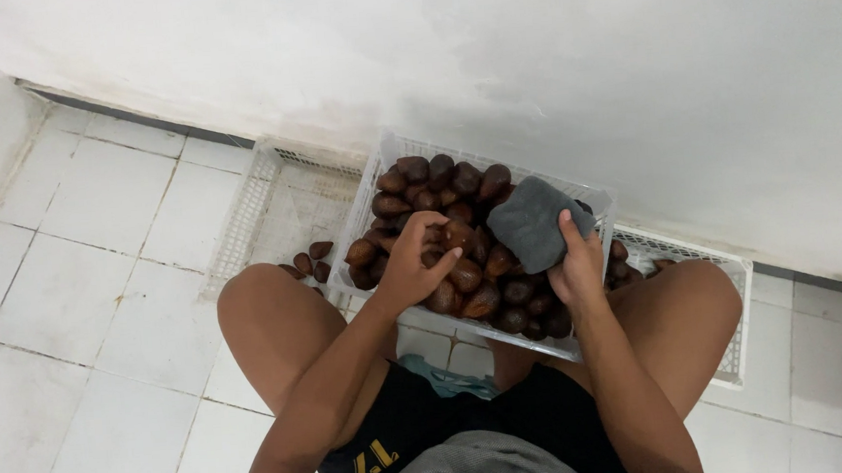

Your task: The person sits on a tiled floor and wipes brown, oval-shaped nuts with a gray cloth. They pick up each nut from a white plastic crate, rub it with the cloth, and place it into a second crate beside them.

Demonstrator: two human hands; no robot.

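Observation:
A white plastic crate (374, 176) sits on the floor between my knees, filled with several brown scaly fruits (429, 179). My left hand (411, 267) reaches into the pile, its fingers curled over a brown fruit (457, 235) near the middle. My right hand (577, 265) grips a dark grey cloth (534, 221) above the crate's right side.
A second white crate (252, 194) at the left holds a few fruits (312, 260) by my left knee. A third crate (731, 284) lies behind my right knee with some fruits. White floor tiles surround me; a white wall runs behind the crates.

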